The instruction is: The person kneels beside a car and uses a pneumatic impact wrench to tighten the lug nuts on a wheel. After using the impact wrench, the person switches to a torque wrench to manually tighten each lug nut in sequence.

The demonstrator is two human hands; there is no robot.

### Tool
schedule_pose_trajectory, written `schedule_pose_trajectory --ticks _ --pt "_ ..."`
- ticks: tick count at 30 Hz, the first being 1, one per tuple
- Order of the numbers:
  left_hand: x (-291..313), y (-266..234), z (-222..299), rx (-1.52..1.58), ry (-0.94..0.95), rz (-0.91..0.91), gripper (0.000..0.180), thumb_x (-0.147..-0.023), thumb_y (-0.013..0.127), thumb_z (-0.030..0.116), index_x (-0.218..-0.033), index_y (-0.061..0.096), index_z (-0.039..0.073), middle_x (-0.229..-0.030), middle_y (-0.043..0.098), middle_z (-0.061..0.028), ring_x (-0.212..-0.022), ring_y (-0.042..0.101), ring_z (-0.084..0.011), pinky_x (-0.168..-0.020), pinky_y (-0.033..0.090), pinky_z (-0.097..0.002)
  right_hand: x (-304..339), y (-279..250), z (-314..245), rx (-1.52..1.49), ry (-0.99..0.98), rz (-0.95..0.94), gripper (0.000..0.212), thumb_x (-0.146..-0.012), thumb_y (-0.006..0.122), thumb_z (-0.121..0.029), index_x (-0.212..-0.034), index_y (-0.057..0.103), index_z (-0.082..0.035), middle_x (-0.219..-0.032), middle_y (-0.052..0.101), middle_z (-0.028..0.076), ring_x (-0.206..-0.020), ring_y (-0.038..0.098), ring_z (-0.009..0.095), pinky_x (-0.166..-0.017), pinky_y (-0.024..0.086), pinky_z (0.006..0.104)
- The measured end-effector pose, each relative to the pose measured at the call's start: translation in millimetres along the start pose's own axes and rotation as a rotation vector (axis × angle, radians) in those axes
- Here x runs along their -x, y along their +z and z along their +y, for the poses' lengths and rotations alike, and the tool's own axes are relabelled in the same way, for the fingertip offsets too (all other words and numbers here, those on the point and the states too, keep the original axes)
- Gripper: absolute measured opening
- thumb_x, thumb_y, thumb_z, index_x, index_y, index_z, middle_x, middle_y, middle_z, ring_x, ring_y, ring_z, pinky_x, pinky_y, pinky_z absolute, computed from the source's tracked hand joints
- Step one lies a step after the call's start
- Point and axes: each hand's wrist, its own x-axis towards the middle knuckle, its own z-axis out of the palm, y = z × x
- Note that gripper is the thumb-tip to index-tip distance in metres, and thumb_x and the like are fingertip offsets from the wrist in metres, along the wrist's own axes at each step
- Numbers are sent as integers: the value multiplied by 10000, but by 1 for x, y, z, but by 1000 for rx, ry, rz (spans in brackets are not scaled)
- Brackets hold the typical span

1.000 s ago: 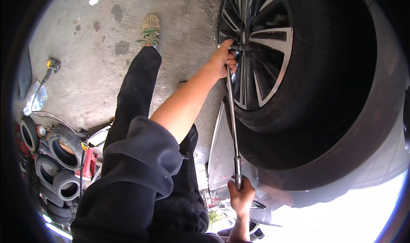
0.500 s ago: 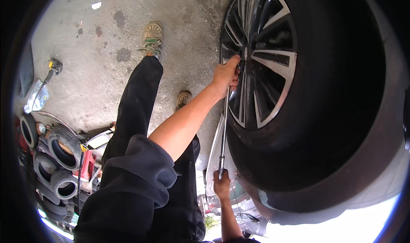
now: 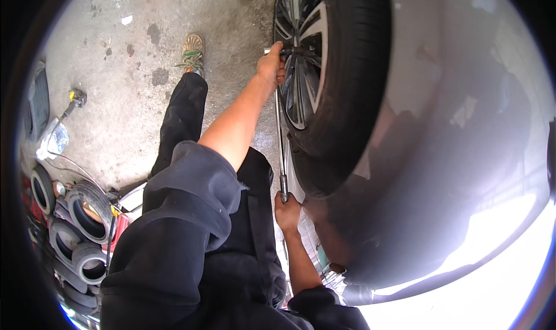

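A long chrome socket wrench (image 3: pixel 280 139) runs lengthwise between my hands. My left hand (image 3: pixel 270 67) is closed round its head end, right beside the spokes of a black and silver alloy wheel (image 3: pixel 315 28). From the wrench head a dark socket (image 3: pixel 296 50) reaches in toward the wheel's middle; its tip on the wheel is hard to make out. Lower down, my right hand (image 3: pixel 288 213) grips the end of the handle, with the thumb side upward. The tyre (image 3: pixel 362 57) is mounted on a dark, shiny car body (image 3: pixel 452 156).
Several loose tyres (image 3: pixel 87 211) are piled at the lower left, with a red object (image 3: pixel 120 228) among them. A cable, a yellow and black tool (image 3: pixel 77 97) and a clear plastic bag (image 3: pixel 54 140) lie on the stained concrete floor (image 3: pixel 127 52). My legs are beside the wheel.
My view has shifted, so the wheel sits further left and more edge-on, and more of the car body shows. Both hands keep their hold on the wrench.
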Motion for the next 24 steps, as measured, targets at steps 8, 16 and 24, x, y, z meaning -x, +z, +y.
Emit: schedule_pose_trajectory --ticks 8,16,24 --pt "-1 0 6 -35 -97 -149 460 -903 578 532 -683 404 167 -498 248 45 -395 229 -107 -397 190 -290 9 -11 -4 -102 12 -82 376 -930 640 -330 -793 589 16 -634 600 210 -619 646 367 -600 473 450" --pt "-24 -28 -57 -566 492 344 717 -996 405 558 -929 665 -107 -865 670 -284 -844 655 -426 -741 483 -482 -5 13 4 209 -30 36 315 -900 577 -309 -881 618 3 -800 680 258 -761 669 461 -727 539 523" --pt "43 1 -75 -517 223 268 667 -1029 355 502 -1056 634 -104 -991 679 -310 -1029 636 -474 -840 495 -482 -22 43 47 111 -120 239 320 -849 608 -337 -805 610 -21 -739 666 250 -691 663 436 -645 532 530"
